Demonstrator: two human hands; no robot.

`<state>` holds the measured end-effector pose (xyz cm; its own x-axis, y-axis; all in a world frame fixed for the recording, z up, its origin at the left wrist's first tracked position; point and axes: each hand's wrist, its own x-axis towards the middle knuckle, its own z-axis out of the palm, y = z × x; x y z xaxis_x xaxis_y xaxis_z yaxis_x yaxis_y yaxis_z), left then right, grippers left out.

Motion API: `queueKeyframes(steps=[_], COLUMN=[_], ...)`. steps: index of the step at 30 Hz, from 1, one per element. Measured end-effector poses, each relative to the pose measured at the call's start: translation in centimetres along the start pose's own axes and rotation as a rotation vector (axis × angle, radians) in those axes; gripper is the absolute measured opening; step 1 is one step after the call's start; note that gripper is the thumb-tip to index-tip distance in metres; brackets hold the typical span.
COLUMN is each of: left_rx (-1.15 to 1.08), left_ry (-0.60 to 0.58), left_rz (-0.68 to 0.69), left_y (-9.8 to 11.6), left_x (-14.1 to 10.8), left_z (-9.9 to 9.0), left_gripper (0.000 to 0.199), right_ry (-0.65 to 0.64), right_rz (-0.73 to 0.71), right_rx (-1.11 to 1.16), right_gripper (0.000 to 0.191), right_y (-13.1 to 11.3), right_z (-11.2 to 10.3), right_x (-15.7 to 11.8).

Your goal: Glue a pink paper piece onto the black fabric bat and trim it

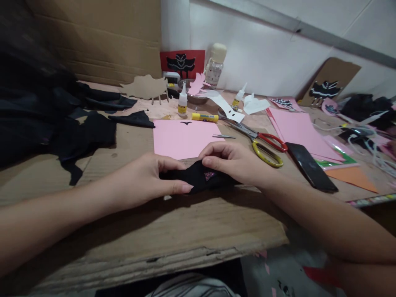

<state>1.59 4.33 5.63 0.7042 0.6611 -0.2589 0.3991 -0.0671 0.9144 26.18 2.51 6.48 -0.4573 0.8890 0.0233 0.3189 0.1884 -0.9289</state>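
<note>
Between my two hands, low over the cardboard work surface, is a piece of black fabric (198,175) with a small glittery purple patch showing. My left hand (154,175) is closed on its left end, the thumb lying along the near edge. At its right end, my right hand (227,159) pinches the cloth between thumb and fingers. Just beyond them lies a sheet of pink paper (182,138) with a small black cut-out near its far edge. Tweezers (224,136) rest across that sheet's right edge.
Scissors (255,138) with red and yellow handles and a black phone (311,167) lie to the right. Behind the pink sheet are a yellow glue stick (204,117) and a small glue bottle (182,101). Black cloth (27,103) is heaped at left; pink sheets (300,130) are stacked at right.
</note>
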Motion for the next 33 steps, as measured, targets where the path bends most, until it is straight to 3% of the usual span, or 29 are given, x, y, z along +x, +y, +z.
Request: queueKeyframes(steps=[5,10,16,19,22,26,29,33], left_rx=[0.004,0.030,0.036,-0.103,-0.357,-0.573,-0.583,-0.572], left_ry=[0.019,0.032,-0.012,-0.003,0.135,0.368,0.522,0.634], left_rz=[-0.029,0.026,-0.027,0.058,0.107,0.056,0.082,0.102], left_y=[0.3,0.6,2.7,3.4,3.4,3.2,3.4,3.2], left_x=[-0.2,0.3,0.5,0.7,0.7,0.1,-0.2,0.3], left_z=[0.3,-0.3,-0.7,-0.9,-1.5,-2.9,-3.5,-4.0], left_gripper=[0.034,0.044,0.033,0.033,0.036,0.040,0.030,0.022], right_ry=[-0.021,-0.072,-0.150,-0.018,0.227,0.490,0.555,0.579], right_rz=[-0.043,-0.059,-0.117,-0.204,-0.243,-0.055,0.112,0.248], right_rx=[-0.014,-0.156,-0.270,-0.266,-0.280,-0.421,-0.621,-0.789], right_gripper=[0.023,0.022,0.021,0.023,0.025,0.033,0.024,0.018], right_y=[-0.2,-1.9,-4.1,-4.5,-4.2,-1.9,0.6,2.2], right_z=[-0.3,-2.0,-2.5,-3.0,-5.2,-9.4,-11.7,-13.6], right_x=[1.0,2.2,4.5,5.3,4.8,3.3,2.6,1.4])
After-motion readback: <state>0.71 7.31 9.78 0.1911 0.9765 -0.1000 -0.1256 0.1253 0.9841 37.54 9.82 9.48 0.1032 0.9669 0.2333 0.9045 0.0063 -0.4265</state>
